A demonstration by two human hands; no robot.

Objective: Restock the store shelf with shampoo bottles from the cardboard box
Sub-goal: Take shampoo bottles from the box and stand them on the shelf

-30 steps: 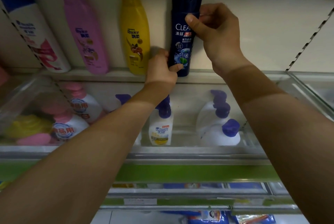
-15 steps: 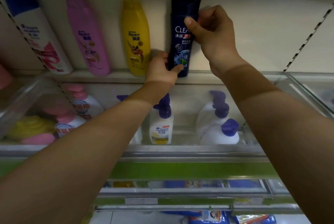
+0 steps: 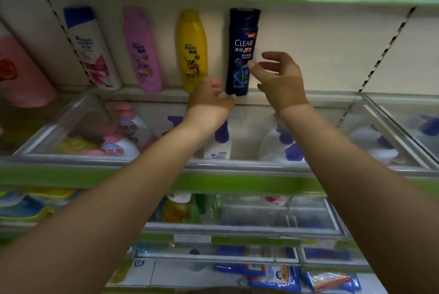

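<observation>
Now that both hands have let go, the Clear bottle (image 3: 242,51) stands alone at the shelf (image 3: 166,96) back; right hand (image 3: 278,77) wide, left hand (image 3: 209,99) relaxed beside its base. Placement looks done.

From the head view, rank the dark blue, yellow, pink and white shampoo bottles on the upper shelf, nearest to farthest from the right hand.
1. Dark blue Clear bottle, just left of the right hand.
2. Yellow bottle, next to the left.
3. Pink bottle, further left.
4. White bottle with blue cap, farthest left.
</observation>
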